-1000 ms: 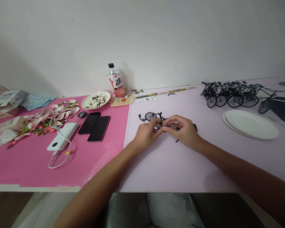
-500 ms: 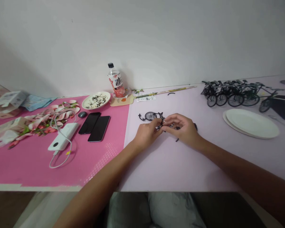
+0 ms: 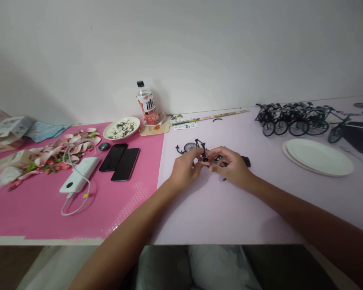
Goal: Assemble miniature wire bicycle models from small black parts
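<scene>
A small black model bicycle (image 3: 196,147) lies on the pale lilac table in front of me, its front wheel and handlebar showing to the left of my fingers. My left hand (image 3: 186,170) is curled, its fingertips pinching the bicycle's frame. My right hand (image 3: 231,166) meets it from the right, fingers pinched on a small black part at the same spot. A small black piece (image 3: 246,161) lies just behind my right hand. What sits under my palms is hidden.
Several finished model bicycles (image 3: 293,119) stand at the back right, with stacked white plates (image 3: 319,157) before them. On the pink mat are two phones (image 3: 119,159), a white power bank with cable (image 3: 79,176), a dish of bits (image 3: 122,128), a bottle (image 3: 146,103) and pink flowers (image 3: 57,152).
My hands have shifted slightly toward me and the bicycle's frame has tilted up a little between my fingers. Nothing else on the table has moved.
</scene>
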`<control>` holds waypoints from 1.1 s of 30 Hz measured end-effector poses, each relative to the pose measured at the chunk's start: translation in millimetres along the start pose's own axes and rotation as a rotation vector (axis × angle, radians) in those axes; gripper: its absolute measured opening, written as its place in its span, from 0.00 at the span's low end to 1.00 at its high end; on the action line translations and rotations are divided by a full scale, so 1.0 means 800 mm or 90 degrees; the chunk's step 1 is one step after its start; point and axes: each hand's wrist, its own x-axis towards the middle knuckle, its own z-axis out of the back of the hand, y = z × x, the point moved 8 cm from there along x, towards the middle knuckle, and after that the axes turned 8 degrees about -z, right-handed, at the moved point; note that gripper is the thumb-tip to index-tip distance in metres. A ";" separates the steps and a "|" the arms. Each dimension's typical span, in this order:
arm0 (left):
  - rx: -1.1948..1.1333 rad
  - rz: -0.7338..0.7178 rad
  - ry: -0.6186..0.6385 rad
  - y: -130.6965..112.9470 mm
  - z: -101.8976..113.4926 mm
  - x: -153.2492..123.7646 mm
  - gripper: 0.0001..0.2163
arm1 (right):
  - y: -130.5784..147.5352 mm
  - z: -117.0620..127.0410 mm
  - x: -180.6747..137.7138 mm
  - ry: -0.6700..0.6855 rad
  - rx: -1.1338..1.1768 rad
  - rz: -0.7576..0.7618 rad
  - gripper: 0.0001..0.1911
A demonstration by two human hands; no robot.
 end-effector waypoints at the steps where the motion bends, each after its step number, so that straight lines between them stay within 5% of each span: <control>1: 0.010 -0.007 -0.002 0.000 0.000 0.000 0.12 | -0.002 0.000 0.001 0.001 -0.003 0.005 0.23; 17: 0.026 -0.035 -0.005 -0.005 0.003 -0.002 0.18 | 0.005 -0.001 0.003 -0.023 -0.007 0.048 0.22; 24: -0.226 0.048 0.008 0.003 -0.009 0.000 0.09 | 0.006 0.019 0.002 -0.144 -0.001 0.088 0.25; 28: -0.416 0.090 0.058 0.006 -0.033 -0.002 0.21 | 0.007 0.020 0.005 -0.143 -0.053 0.099 0.22; 33: -0.429 0.172 0.058 0.020 -0.039 -0.006 0.32 | 0.012 0.017 0.007 -0.129 -0.124 0.110 0.22</control>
